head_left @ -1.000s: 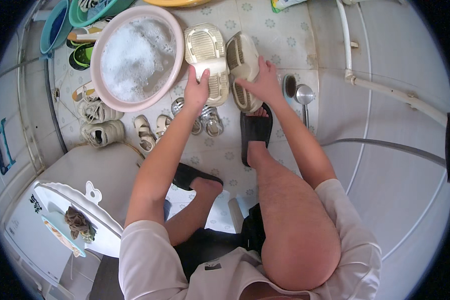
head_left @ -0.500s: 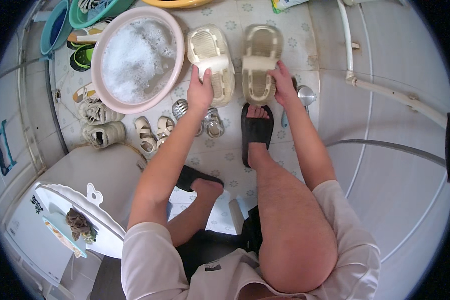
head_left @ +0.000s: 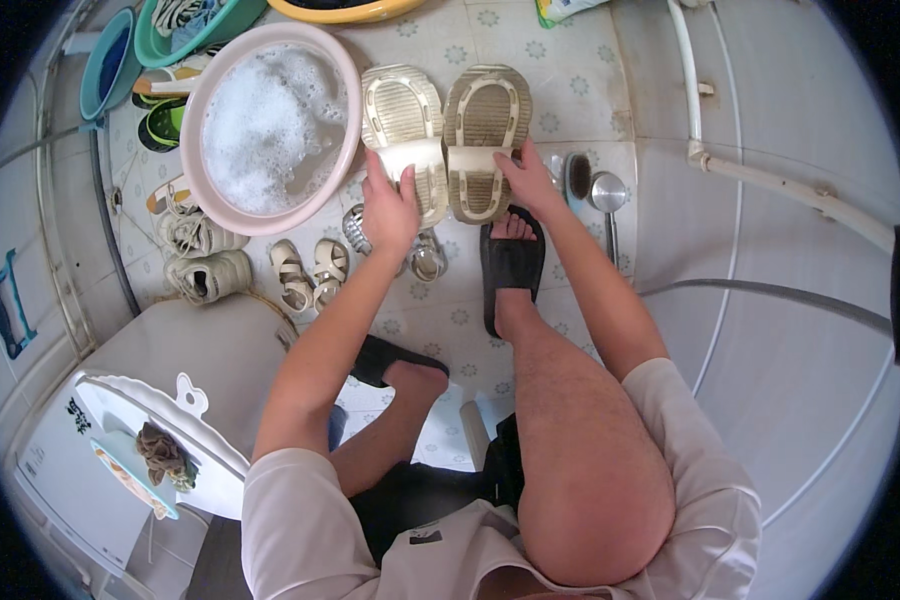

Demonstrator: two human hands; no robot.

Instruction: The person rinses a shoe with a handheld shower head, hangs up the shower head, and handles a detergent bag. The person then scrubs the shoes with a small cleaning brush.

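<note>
A pair of beige slide slippers is held side by side above the floor, their inner edges close together. My left hand [head_left: 390, 212] grips the left slipper [head_left: 403, 105] by the side of its strap, thumb on the strap. The right slipper [head_left: 486, 100] is in my right hand [head_left: 530, 183], which is closed on the strap's outer edge. Just left of them stands a pink basin [head_left: 192, 160] of foamy water. A scrub brush [head_left: 577, 176] and a metal ladle [head_left: 609, 192] lie right of my right hand.
Beige sandals [head_left: 310, 272] and silvery shoes [head_left: 427, 257] sit near my left forearm. Sneakers [head_left: 206, 272] and green-lined clogs [head_left: 162, 125] line the left side. A green basin [head_left: 150, 40] and a yellow basin [head_left: 355, 12] stand at the far edge. A pipe [head_left: 770, 180] runs along the right wall.
The right slipper has moved left until it is beside the left one. The left slipper has shifted slightly left and nearer. The brush beside my right hand shows more fully.
</note>
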